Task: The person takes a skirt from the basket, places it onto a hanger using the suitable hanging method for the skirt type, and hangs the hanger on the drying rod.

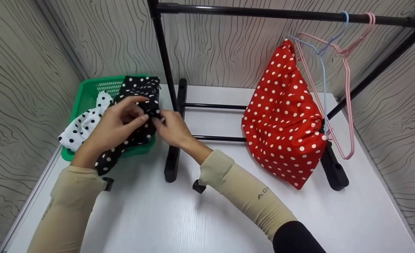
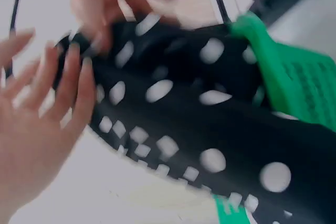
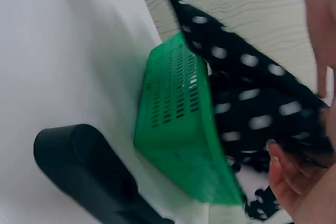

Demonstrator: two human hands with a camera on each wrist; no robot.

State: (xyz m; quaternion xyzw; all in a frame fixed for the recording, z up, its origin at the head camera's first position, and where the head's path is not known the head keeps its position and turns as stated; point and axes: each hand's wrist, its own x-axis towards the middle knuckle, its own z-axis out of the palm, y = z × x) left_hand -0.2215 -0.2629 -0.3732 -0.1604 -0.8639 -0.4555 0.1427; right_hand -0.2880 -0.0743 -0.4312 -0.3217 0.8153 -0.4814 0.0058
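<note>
A black cloth with white dots [image 1: 142, 86] lies bunched over the green basket [image 1: 82, 95], one end hanging past its front rim. My right hand [image 1: 172, 128] pinches the cloth's right edge between thumb and fingers. Over the cloth's near side is my left hand [image 1: 114, 123], its thumb pointing at the same edge and its fingers spread loosely. The left wrist view shows the left fingers [image 2: 79, 93] fairly straight against the blurred black cloth [image 2: 173, 108]. Beside it in the basket rests a white cloth with black dots [image 1: 82, 128].
A black rack [image 1: 285, 13] stands on the white table [image 1: 179, 218], its foot [image 1: 172, 163] just right of the basket. On its bar hang a blue hanger [image 1: 344, 23] and pink hangers [image 1: 348, 105], with a red dotted cloth [image 1: 281, 116] beside them. Patterned panels enclose the table.
</note>
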